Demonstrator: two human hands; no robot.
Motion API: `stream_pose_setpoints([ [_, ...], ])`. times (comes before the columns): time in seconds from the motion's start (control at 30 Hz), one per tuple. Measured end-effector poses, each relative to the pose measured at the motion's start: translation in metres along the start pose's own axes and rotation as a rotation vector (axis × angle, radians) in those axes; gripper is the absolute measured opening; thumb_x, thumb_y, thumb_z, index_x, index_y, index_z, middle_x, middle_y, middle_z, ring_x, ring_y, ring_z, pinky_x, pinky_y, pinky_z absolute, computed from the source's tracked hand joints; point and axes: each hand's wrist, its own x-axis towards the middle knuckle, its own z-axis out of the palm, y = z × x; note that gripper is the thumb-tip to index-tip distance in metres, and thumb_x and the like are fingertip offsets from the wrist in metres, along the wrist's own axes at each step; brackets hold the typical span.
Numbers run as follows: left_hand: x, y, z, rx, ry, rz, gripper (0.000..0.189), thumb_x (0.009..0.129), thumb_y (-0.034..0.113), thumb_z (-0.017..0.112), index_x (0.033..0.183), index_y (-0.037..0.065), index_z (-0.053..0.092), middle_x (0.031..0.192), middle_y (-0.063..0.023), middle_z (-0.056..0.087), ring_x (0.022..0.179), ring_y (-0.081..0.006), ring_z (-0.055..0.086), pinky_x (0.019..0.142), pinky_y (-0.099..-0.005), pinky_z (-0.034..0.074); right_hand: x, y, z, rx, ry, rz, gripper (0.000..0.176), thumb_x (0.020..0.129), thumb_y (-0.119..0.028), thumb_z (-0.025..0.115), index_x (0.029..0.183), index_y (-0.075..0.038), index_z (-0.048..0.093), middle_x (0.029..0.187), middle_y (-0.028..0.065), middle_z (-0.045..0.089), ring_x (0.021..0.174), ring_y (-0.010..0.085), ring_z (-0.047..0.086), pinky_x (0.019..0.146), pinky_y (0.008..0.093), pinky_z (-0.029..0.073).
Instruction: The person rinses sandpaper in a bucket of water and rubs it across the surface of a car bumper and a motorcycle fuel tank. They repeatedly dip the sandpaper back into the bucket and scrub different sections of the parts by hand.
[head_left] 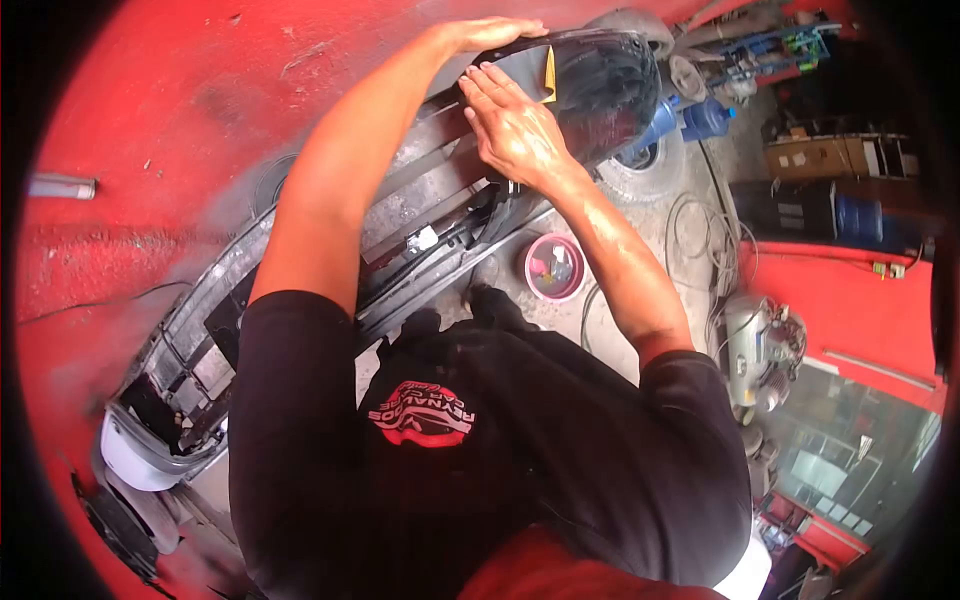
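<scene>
A long car bumper (605, 90) runs from the top centre to the lower left, its upper end dark and glossy. My right hand (515, 130) lies flat on that end, fingers stretched and close together, over a grey sheet (525, 70) with a folded yellow edge. The palm hides part of the sheet. Higher up, my left hand (492, 32) rests with straight fingers along the bumper's far edge, beside the sheet; its underside is hidden.
Below the bumper, a pink bucket (554, 268) stands on the floor. Blue water bottles (706, 118) and a tire (650, 175) are to the right, near coiled hoses (690, 228). A compressor (755, 350) stands farther right. A red wall (150, 130) borders the left.
</scene>
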Motion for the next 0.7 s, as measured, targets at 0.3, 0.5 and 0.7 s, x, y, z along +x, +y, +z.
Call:
stream_pose_setpoints([
  [0.3, -0.016, 0.090, 0.086, 0.781, 0.379, -0.365, 0.107, 0.079, 0.069, 0.062, 0.143, -0.013, 0.034, 0.146, -0.0301, 0.042, 0.137, -0.0418, 0.042, 0.113, -0.0548, 0.032, -0.137, -0.060, 0.042, 0.095, 0.358, 0.262, 0.052, 0.087, -0.007, 0.064, 0.136, 0.008, 0.051, 0.140, 0.0298, 0.049, 0.134, 0.0476, 0.045, 0.111, 0.0471, 0.040],
  [0.5, -0.016, 0.105, 0.107, 0.871, 0.485, -0.401, 0.101, 0.082, 0.066, 0.062, 0.143, -0.010, 0.037, 0.142, -0.0274, 0.048, 0.133, -0.0398, 0.047, 0.109, -0.0517, 0.038, -0.180, -0.094, 0.094, 0.164, 0.494, 0.333, 0.061, 0.078, -0.006, 0.074, 0.134, 0.008, 0.052, 0.138, 0.0294, 0.051, 0.131, 0.0463, 0.049, 0.109, 0.0449, 0.043],
  [0.7, 0.012, 0.061, 0.086, 1.016, 0.479, -0.350, 0.109, 0.078, 0.083, 0.047, 0.143, -0.005, 0.041, 0.145, -0.0264, 0.047, 0.134, -0.0398, 0.047, 0.108, -0.0538, 0.039, -0.203, -0.121, 0.113, 0.252, 0.383, 0.477, 0.060, 0.087, -0.017, 0.068, 0.135, 0.012, 0.047, 0.140, 0.0321, 0.048, 0.137, 0.0442, 0.043, 0.104, 0.0429, 0.046],
])
